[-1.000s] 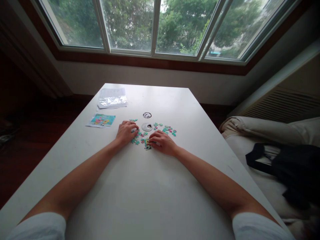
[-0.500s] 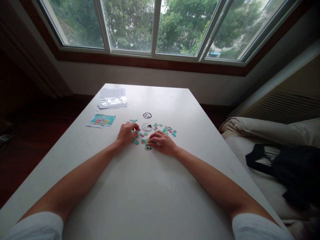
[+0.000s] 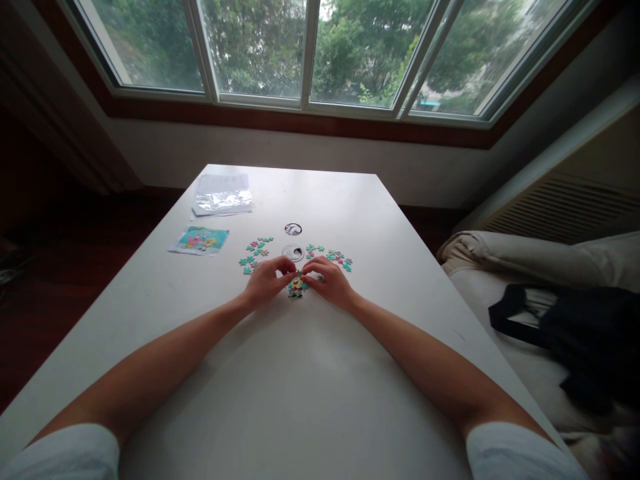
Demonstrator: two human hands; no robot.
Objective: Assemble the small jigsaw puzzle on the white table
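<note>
Small joined jigsaw puzzle pieces [image 3: 297,288] form a yellow and green patch on the white table, low between my two hands. At the patch's upper edge, my left hand [image 3: 270,279] is closed in a pinch on a small green puzzle piece [image 3: 299,273]. My right hand [image 3: 329,281] meets it from the other side, thumb and fingers closed at the same edge and partly covering the pieces there. Loose puzzle pieces [image 3: 257,248] lie beyond my left hand, and more loose pieces [image 3: 339,259] lie beyond my right.
Two small round objects, one greyish [image 3: 293,253] and one darker-rimmed [image 3: 293,229], lie beyond my hands. A colourful picture sheet [image 3: 203,241] and a clear plastic bag with papers [image 3: 223,195] are at the left of the table [image 3: 300,393]. Dark cloth [image 3: 590,347] rests on the seat at right.
My left hand has moved right from the left-hand pieces to the joined patch, now close to my right hand. The loose pieces at left lie spread further left and are uncovered.
</note>
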